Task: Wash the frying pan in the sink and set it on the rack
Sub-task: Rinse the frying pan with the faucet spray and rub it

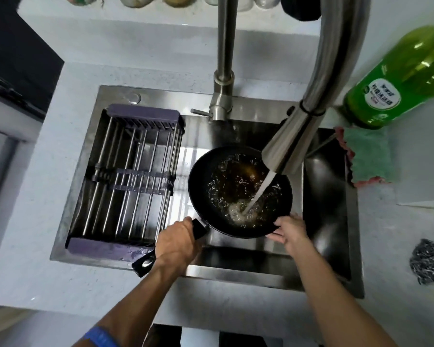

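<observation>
The frying pan point(239, 191) sits at frame centre, inside the sink point(331, 209), under the running faucet point(290, 136); water pools in it. Your left hand point(178, 240) reaches in from lower left, fingers clenched round the black handle. Your right hand point(290, 227) rests at the pan's near rim, fingers loosely spread, gripping nothing. The rack point(128, 176) spans the sink's left half.
</observation>
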